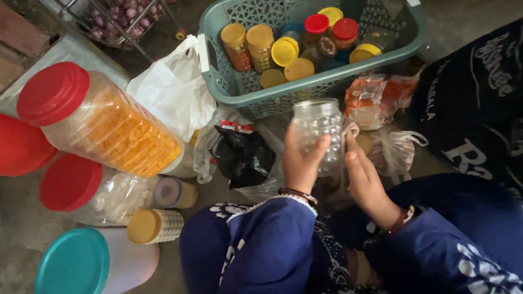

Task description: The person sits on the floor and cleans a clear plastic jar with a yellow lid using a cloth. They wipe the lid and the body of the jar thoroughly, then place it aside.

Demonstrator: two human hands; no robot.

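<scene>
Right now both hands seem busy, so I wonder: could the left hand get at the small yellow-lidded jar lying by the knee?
Probably not at once: the left hand grips the clear glass jar. The yellow-lidded jar lies uncovered beyond the left knee.

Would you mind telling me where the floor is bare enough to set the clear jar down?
Bare floor shows left of the teal-lidded tub, and a strip between the black bag and the knee. Around the basket and both hands it is crowded.
</scene>
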